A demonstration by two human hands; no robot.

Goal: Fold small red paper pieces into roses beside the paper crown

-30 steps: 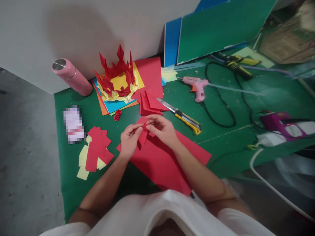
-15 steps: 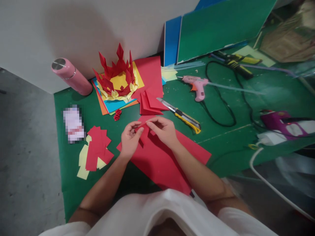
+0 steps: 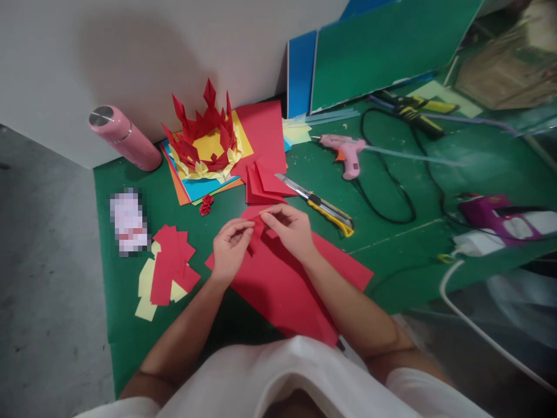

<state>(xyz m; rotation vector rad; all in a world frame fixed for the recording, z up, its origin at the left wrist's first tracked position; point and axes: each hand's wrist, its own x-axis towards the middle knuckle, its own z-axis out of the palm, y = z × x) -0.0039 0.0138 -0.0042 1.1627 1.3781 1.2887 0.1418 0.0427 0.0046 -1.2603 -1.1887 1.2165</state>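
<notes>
My left hand (image 3: 230, 251) and right hand (image 3: 290, 232) pinch a small red paper (image 3: 259, 228) between them, above a red sheet (image 3: 281, 296) whose corner juts past my right wrist. The cutter (image 3: 322, 205) lies just beyond my right hand; farther right, green table (image 3: 402, 252) spreads open.

We've got a small red paper piece (image 3: 258, 225) pinched between our left hand (image 3: 231, 246) and right hand (image 3: 292, 233) mid-frame, over a big red sheet (image 3: 296, 284); pink bottle (image 3: 126, 139) and spiky paper crown (image 3: 190, 148) upper left.
</notes>
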